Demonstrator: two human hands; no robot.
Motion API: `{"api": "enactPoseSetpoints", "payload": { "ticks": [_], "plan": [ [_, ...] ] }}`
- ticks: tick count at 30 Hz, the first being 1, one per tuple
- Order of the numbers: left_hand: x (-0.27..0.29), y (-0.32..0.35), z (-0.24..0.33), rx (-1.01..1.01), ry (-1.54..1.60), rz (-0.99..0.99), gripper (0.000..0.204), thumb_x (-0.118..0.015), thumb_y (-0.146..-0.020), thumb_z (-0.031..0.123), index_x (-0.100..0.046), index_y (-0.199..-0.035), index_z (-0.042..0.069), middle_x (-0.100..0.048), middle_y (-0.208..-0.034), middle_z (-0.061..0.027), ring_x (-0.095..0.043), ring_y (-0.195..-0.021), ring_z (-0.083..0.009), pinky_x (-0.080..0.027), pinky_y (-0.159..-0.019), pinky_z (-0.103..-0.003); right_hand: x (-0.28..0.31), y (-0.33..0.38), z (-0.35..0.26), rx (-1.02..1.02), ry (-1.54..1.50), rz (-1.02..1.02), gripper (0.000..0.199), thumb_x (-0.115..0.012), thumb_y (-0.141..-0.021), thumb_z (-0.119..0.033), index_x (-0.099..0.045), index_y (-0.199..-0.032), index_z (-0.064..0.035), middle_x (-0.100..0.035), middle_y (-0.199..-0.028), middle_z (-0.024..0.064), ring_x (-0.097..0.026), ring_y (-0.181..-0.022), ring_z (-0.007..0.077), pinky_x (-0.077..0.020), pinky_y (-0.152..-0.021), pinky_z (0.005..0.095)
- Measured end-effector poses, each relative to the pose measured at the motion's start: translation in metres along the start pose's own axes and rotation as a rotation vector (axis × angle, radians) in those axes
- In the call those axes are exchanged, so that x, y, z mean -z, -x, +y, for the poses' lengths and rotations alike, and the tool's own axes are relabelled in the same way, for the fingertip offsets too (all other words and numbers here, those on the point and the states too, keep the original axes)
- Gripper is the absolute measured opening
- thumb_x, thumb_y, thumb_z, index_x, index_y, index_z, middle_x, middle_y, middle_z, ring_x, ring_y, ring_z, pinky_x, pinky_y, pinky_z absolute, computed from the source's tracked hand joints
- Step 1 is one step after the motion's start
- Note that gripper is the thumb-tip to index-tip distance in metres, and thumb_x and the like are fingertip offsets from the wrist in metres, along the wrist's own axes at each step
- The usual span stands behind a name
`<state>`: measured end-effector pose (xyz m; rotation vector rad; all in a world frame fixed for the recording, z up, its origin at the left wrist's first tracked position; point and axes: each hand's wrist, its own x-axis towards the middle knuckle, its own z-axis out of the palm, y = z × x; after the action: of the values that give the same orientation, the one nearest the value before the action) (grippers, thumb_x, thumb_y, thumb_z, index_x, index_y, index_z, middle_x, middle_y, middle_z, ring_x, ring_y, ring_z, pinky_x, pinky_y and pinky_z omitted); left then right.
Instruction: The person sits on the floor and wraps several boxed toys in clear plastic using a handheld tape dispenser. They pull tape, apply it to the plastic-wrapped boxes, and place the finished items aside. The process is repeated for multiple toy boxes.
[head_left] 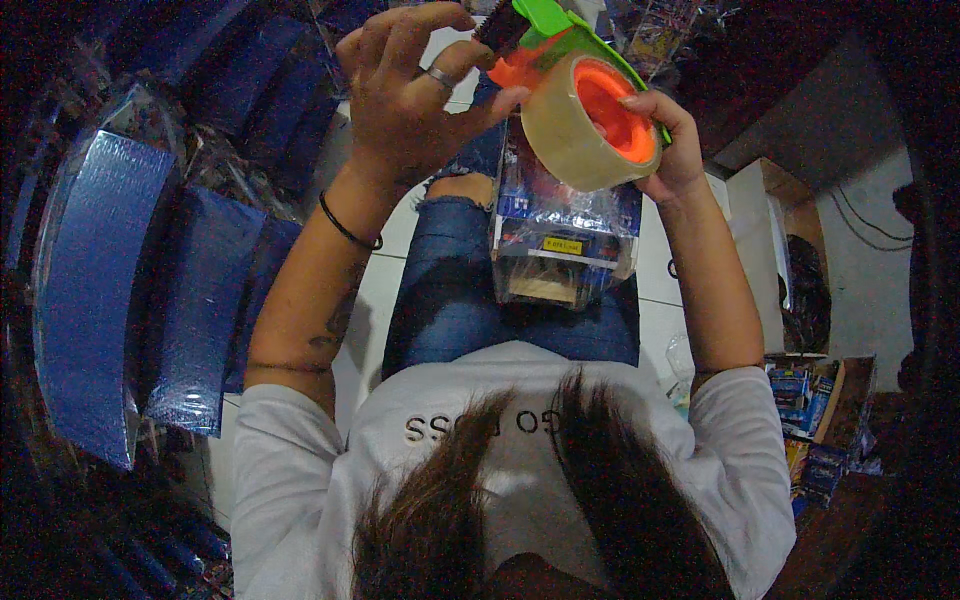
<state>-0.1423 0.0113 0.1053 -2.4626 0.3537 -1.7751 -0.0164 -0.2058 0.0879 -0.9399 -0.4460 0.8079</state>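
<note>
A tape dispenser (560, 40) with a green frame, an orange hub and a roll of tan packing tape (570, 130) is held up in front of me. My right hand (672, 150) grips it at the roll's right side. My left hand (410, 95), with a ring and a black wristband, pinches at the dispenser's front edge by the orange part. Below the roll, a package wrapped in clear plastic (565, 240) with blue printing lies on my lap, on blue jeans (450, 290).
Tall stacks of blue wrapped packs (130, 290) stand at my left. A cardboard box with several small blue packages (810, 400) sits at the lower right. White floor tiles (375, 290) show beside my legs.
</note>
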Motion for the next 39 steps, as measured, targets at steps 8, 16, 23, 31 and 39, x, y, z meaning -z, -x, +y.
{"api": "enactPoseSetpoints", "payload": {
  "ticks": [8,16,23,31,39],
  "plan": [
    [-0.005,-0.009,0.005,0.201,0.251,-0.032,0.022,-0.080,-0.065,0.023,-0.066,-0.077,0.012,-0.058,-0.096,-0.0043,-0.052,-0.097,-0.0244,-0.040,-0.085,-0.037,0.003,0.002,-0.001,0.009,-0.044,-0.031,0.038,-0.055,-0.080,-0.015,-0.051,-0.112,0.0052,-0.063,-0.098,0.0170,-0.066,-0.076,0.0223,-0.0563,-0.074,0.0338],
    [0.004,-0.017,0.007,0.181,0.250,-0.141,0.018,-0.078,-0.069,0.020,-0.066,-0.079,0.013,-0.058,-0.095,-0.0035,-0.053,-0.096,-0.0224,-0.037,-0.083,-0.037,0.004,0.003,0.000,0.011,-0.043,-0.081,0.036,-0.055,-0.079,-0.012,-0.050,-0.111,0.0012,-0.062,-0.098,0.0145,-0.064,-0.075,0.0206,-0.0568,-0.072,0.0336],
    [0.001,-0.005,0.013,0.207,0.178,-0.046,0.018,-0.076,-0.070,0.016,-0.064,-0.082,0.011,-0.059,-0.099,-0.0049,-0.056,-0.097,-0.0218,-0.036,-0.083,-0.037,-0.007,0.015,-0.021,-0.033,0.099,-0.037,0.038,-0.055,-0.076,-0.012,-0.052,-0.111,0.0027,-0.062,-0.098,0.0146,-0.063,-0.075,0.0213,-0.0559,-0.072,0.0329],
    [0.013,-0.008,0.024,0.212,0.251,-0.022,0.019,-0.076,-0.070,0.018,-0.064,-0.083,0.011,-0.058,-0.102,-0.0081,-0.054,-0.096,-0.0235,-0.036,-0.082,-0.037,-0.020,0.038,-0.019,-0.083,0.016,0.093,0.046,-0.054,-0.073,-0.012,-0.050,-0.117,0.0022,-0.059,-0.091,0.0124,-0.054,-0.064,0.0169,-0.0509,-0.055,0.0289],
    [0.047,-0.003,0.049,0.154,0.438,-0.072,0.020,-0.076,-0.067,0.009,-0.062,-0.081,0.009,-0.056,-0.091,-0.0089,-0.053,-0.089,-0.0258,-0.039,-0.077,-0.037,-0.034,0.077,-0.013,-0.068,0.044,-0.063,0.057,-0.054,-0.070,-0.014,-0.044,-0.124,0.0019,-0.057,-0.088,0.0119,-0.054,-0.061,0.0153,-0.0493,-0.052,0.0267]
  ]
}}
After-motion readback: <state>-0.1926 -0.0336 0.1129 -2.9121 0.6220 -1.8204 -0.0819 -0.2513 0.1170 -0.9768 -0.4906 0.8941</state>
